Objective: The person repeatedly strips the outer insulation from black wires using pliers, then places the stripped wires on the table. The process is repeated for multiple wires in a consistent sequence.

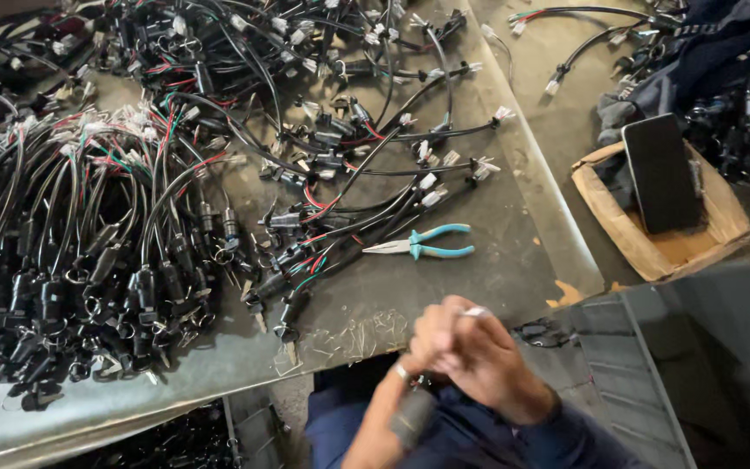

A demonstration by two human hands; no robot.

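1. Nearest the camera: both hands are bunched together low in the frame, over the lap and just off the front edge of the metal worktable. The right hand lies on top, fingers curled shut; the left hand sits under it, with a ring showing on one finger.
2. Grip: both hands are closed around something small and dark between them, probably a wire connector. It is mostly hidden and blurred, so exactly what each hand pinches cannot be told. A small pale tip shows at the top of the right fingers.
3. Judgement on doing this well: keep the piece close to the body and steady, hands braced on each other as they are, so the fine work does not slip; keep it in the eye line rather than buried under the knuckles.
4. Just beyond, on the table: needle-nose pliers with teal handles, lying flat, jaws pointing left, untouched and within reach.
5. Left and further back: a large heap of black wire harnesses with red and green leads and white plug ends, some fanned out singly toward the pliers.
6. Right side: a torn cardboard tray holding a dark phone, propped at an angle.
7. Far right corner: dark cloth and more cable ends.
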